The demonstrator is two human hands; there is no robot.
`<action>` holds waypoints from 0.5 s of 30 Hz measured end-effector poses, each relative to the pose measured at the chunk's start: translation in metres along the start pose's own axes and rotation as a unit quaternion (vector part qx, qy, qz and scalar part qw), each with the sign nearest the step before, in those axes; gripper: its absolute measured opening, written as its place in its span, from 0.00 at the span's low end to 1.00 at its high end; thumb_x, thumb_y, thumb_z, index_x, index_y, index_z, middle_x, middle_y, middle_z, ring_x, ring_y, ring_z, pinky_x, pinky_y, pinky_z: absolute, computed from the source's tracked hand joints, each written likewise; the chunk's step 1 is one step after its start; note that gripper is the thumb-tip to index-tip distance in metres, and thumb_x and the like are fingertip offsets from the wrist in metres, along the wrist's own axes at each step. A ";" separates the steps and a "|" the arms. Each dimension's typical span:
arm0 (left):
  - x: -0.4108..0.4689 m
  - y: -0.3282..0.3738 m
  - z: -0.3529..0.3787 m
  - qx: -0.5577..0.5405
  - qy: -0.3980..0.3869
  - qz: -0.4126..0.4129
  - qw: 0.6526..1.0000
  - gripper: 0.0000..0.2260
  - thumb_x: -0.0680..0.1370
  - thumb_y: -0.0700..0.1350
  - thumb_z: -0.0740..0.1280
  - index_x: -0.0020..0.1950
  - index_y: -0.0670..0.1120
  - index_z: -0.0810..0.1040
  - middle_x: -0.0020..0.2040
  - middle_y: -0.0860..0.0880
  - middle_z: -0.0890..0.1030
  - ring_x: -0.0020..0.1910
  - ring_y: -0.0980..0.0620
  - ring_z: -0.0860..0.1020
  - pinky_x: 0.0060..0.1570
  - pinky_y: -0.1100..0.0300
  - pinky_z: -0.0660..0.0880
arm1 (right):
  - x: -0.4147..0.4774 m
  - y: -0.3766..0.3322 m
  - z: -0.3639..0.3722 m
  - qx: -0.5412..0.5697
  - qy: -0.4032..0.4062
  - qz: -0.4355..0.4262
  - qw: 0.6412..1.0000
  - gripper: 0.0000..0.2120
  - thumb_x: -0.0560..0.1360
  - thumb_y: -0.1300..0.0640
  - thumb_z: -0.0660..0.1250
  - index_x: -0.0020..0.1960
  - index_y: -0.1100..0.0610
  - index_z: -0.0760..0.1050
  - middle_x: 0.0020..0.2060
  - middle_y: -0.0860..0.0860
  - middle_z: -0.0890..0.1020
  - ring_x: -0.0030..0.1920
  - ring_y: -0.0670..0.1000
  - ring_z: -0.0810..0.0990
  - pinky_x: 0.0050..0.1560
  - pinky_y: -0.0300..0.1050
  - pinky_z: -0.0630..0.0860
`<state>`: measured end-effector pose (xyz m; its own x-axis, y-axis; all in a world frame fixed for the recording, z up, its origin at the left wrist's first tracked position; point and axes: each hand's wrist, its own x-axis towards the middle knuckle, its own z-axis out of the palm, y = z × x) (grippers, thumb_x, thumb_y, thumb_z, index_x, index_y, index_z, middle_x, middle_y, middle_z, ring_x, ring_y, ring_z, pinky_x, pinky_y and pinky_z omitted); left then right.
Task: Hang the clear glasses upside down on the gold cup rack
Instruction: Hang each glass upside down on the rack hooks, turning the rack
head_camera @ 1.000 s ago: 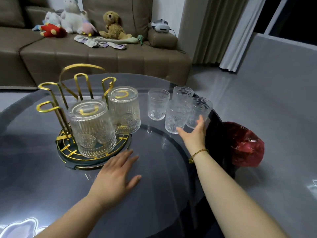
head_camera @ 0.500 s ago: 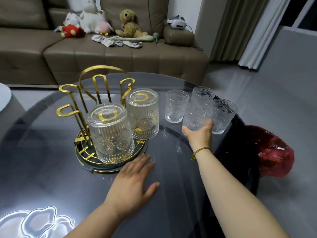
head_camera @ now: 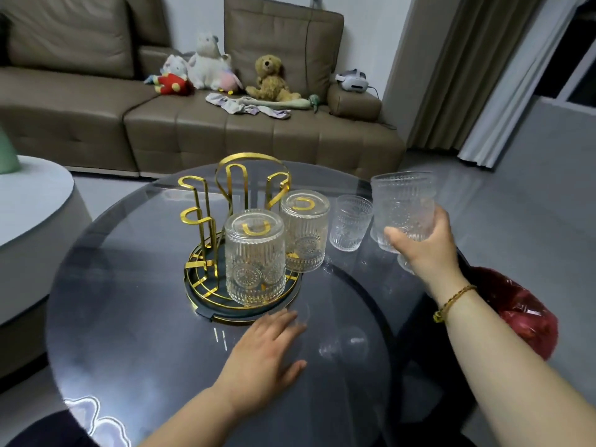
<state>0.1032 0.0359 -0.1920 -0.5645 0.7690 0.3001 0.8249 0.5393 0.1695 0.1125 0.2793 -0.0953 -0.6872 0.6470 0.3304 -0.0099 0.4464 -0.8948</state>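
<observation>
The gold cup rack (head_camera: 206,217) stands on the round glass table (head_camera: 129,317). Two clear glasses hang upside down on its near prongs: one in front (head_camera: 254,262), one behind it to the right (head_camera: 304,233). Several prongs at the back and left are bare. My right hand (head_camera: 425,250) grips a clear embossed glass (head_camera: 403,208), upright and lifted above the table, right of the rack. Another clear glass (head_camera: 350,222) stands upright on the table; more are mostly hidden behind my right hand. My left hand (head_camera: 264,356) lies flat on the table just in front of the rack's base.
A red plastic bag (head_camera: 522,314) sits on the floor at the table's right edge. A brown sofa (head_camera: 193,124) with plush toys lies behind the table. A white round table (head_camera: 29,191) is at the left.
My right hand closed on one glass from the group and lifted it off the table. The left hand stayed flat by the rack. The camera view shifted.
</observation>
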 end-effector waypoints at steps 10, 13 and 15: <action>-0.054 -0.061 -0.034 -0.070 0.096 -0.172 0.978 0.34 0.76 0.64 0.43 0.52 0.41 0.80 0.53 0.41 0.82 0.52 0.44 0.80 0.58 0.56 0.69 | 0.014 -0.060 -0.001 -0.047 -0.088 -0.024 0.995 0.27 0.63 0.52 0.73 0.55 0.49 0.60 0.51 0.48 0.72 0.49 0.47 0.73 0.46 0.38 0.69; -0.047 -0.075 -0.042 -0.096 0.056 -0.234 0.966 0.40 0.70 0.69 0.44 0.64 0.40 0.71 0.64 0.38 0.73 0.62 0.39 0.73 0.62 0.44 0.67 | 0.029 -0.076 0.006 -0.067 -0.099 -0.014 0.993 0.27 0.62 0.51 0.73 0.53 0.51 0.61 0.46 0.46 0.72 0.46 0.46 0.73 0.45 0.41 0.72; -0.037 -0.084 -0.037 -0.071 0.030 -0.220 0.972 0.52 0.61 0.75 0.29 0.71 0.43 0.58 0.73 0.42 0.60 0.72 0.44 0.59 0.70 0.51 0.53 | 0.040 -0.087 0.010 -0.084 -0.102 0.006 0.991 0.27 0.62 0.51 0.73 0.53 0.53 0.61 0.51 0.50 0.70 0.50 0.50 0.73 0.51 0.49 0.75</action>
<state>0.0558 -0.0507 -0.1828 -0.8648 0.4503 0.2221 0.5016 0.7555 0.4214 0.0782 0.2605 -0.0075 -0.8197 0.5219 0.2361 0.1085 0.5462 -0.8306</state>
